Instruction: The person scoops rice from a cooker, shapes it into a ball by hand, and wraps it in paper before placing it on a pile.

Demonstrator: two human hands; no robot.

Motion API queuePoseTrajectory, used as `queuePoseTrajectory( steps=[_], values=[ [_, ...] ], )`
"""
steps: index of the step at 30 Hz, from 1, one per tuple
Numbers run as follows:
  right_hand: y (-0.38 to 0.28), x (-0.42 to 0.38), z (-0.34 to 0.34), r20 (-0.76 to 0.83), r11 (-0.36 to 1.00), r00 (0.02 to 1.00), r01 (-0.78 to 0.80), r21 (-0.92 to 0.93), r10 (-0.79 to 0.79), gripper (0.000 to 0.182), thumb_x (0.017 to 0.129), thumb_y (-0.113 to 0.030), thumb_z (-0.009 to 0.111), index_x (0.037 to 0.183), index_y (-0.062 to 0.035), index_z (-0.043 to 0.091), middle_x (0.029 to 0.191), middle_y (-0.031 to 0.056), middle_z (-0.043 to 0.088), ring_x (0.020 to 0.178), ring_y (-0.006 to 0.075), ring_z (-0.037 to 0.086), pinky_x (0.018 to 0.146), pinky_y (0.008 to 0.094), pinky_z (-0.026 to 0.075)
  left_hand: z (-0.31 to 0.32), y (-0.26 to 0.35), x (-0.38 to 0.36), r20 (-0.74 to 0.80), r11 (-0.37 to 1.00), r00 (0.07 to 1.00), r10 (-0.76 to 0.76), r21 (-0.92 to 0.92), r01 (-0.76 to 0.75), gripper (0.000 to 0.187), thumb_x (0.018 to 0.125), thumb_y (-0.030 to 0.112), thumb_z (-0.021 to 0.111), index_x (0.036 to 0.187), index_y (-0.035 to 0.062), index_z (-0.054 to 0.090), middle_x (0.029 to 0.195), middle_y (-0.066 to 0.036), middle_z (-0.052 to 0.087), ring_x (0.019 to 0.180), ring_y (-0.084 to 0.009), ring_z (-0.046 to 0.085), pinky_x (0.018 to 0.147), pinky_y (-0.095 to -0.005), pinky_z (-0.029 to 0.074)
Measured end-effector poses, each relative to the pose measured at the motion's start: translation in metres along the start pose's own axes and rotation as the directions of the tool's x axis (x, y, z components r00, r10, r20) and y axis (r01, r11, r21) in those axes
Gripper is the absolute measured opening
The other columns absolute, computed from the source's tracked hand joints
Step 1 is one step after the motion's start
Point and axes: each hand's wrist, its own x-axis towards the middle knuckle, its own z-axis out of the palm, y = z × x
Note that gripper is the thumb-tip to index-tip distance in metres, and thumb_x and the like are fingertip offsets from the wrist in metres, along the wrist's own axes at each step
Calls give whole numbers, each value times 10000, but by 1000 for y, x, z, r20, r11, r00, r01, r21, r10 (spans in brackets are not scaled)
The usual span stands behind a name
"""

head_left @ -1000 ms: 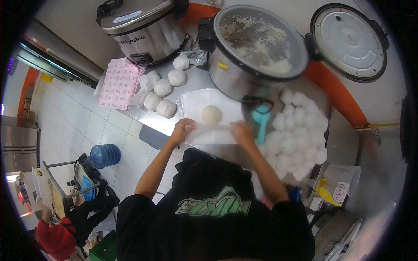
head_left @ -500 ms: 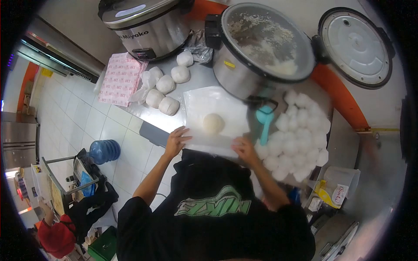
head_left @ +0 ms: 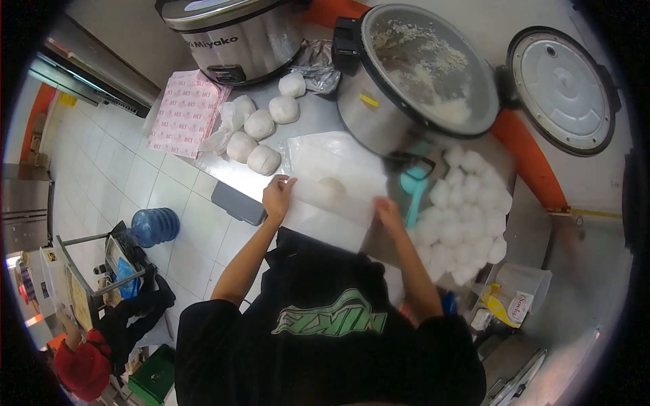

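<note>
On the steel table before me lies a white paper sheet (head_left: pixel 325 220), its near part lifted over a pale rice ball (head_left: pixel 333 184). The ball's far side still shows, while the near side is only a faint shape under the paper. My left hand (head_left: pixel 277 195) pinches the left edge of the fold. At the right edge, slightly blurred, my right hand (head_left: pixel 388 214) has its fingertips closed on the paper. Just beyond that hand is a turquoise scoop (head_left: pixel 413 184). Several white-wrapped balls (head_left: pixel 260 125) sit at the back left.
An open rice cooker (head_left: pixel 379 115) with rice inside stands behind the paper, its lid (head_left: pixel 558 88) tipped right. A closed cooker (head_left: pixel 237 51), printed paper stack (head_left: pixel 186 115) and crumpled foil (head_left: pixel 317 68) are left of it. Many white rounded pieces (head_left: pixel 460 223) lie right. A person (head_left: pixel 84 365) is lower left.
Both hands have moved away from me, drawing the near part of the paper up over the rice ball. The ball was fully uncovered before.
</note>
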Motion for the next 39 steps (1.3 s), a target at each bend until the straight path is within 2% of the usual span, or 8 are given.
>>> queuePoseTrajectory(
  steps=[3, 6, 13, 17, 20, 26, 32, 39],
  values=[
    [-2, 15, 10, -134, 757, 831, 411, -508, -540, 284, 870, -192, 630, 1115, -48, 626, 1022, 107, 609, 942, 271, 591, 815, 387, 460, 23, -21, -16, -332, 803, 731, 596, 248, -542, 467, 827, 271, 677, 1222, 61, 544, 1207, -151, 582, 1098, -290, 556, 897, -423, 414],
    [-33, 20, 33, -19, 417, 651, 463, -782, -758, 289, 830, -168, 644, 1103, -71, 640, 1087, 96, 579, 1039, 301, 533, 886, 450, 408, 35, -25, -37, 188, 521, 552, 812, 191, -832, 499, 827, 219, 654, 1278, 100, 477, 1378, -97, 448, 1262, -267, 417, 989, -450, 332],
    [-39, 28, 41, 38, 352, 575, 551, -756, -817, 183, 748, -96, 672, 928, -75, 640, 1111, 83, 576, 1065, 295, 509, 917, 459, 363, 41, 12, 13, 132, 564, 587, 799, 176, -807, 450, 836, 39, 546, 1278, 94, 477, 1371, -92, 454, 1295, -252, 396, 1034, -451, 292],
    [-56, 19, 44, 6, 373, 555, 567, -734, -832, 137, 733, -85, 676, 823, -59, 576, 1034, 118, 616, 1003, 330, 541, 919, 450, 370, 53, 35, 77, 348, 324, 397, 849, 250, -912, 443, 812, 55, 580, 1243, 138, 519, 1253, -81, 524, 1231, -248, 442, 1042, -463, 280],
    [-60, 20, 34, 90, 572, 804, 491, -656, -587, 200, 729, -58, 669, 881, -68, 541, 947, 142, 611, 946, 341, 562, 851, 428, 408, 50, 45, 104, 504, 260, 366, 782, 270, -927, 342, 801, 90, 608, 1135, 156, 585, 1096, -60, 586, 1156, -228, 489, 1047, -458, 274],
    [-86, 6, 23, 29, 771, 931, 319, -551, -364, 387, 743, -64, 661, 1049, -96, 426, 863, 129, 605, 866, 368, 595, 788, 489, 415, 6, 44, 93, 531, 289, 370, 763, 232, -929, 144, 812, 147, 627, 955, 146, 647, 931, -34, 608, 1023, -214, 546, 1002, -440, 311],
    [-76, 14, 10, 422, 565, 883, 459, -686, -206, 529, 753, -168, 690, 1217, -132, 440, 1041, 154, 569, 991, 322, 577, 814, 432, 456, -6, -4, 14, 156, 539, 574, 804, 217, -814, 281, 798, 227, 659, 1063, 144, 618, 1070, -69, 589, 1096, -245, 523, 998, -457, 344],
    [-108, 38, 60, 394, 509, 779, 620, -597, -487, 276, 845, -218, 618, 1100, -115, 645, 1060, 108, 564, 952, 286, 562, 803, 381, 472, 39, -17, -51, 522, 357, 484, 703, 330, -874, 876, 807, 553, 592, 1436, 30, 279, 1526, -157, 208, 1415, -279, 199, 1096, -503, 234]
  ],
)
